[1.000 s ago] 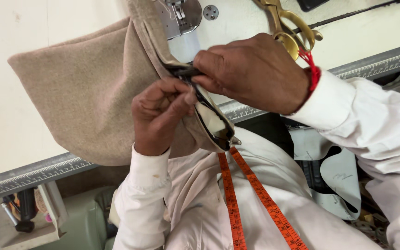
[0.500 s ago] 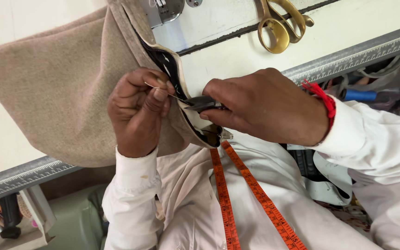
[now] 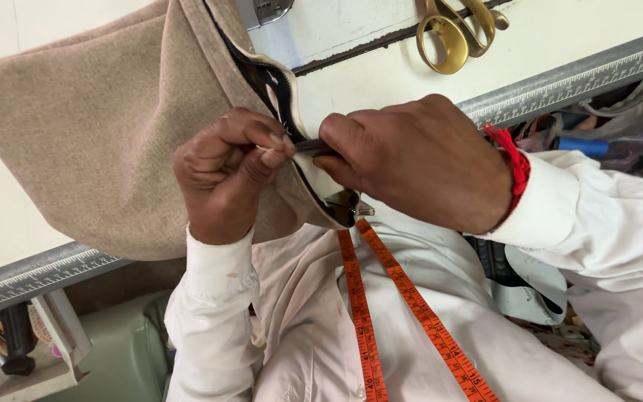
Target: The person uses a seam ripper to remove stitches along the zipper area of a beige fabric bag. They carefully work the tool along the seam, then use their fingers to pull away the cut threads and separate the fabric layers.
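Spanning the frame, a cream worktable (image 3: 582,30) bears brass scissors (image 3: 452,33).

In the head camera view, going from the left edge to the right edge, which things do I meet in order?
Beige fabric → left hand → black zipper → right hand → brass scissors → red wrist thread → white sleeve.

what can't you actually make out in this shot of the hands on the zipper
- Head view: what the left hand pinches is too small to tell; only a pale sliver shows.
- The right hand covers part of the black zipper, so any slider there is hidden.
- The brass scissors are cut off by the top edge; the blades are out of view.
- The beige fabric hides the table beneath it.
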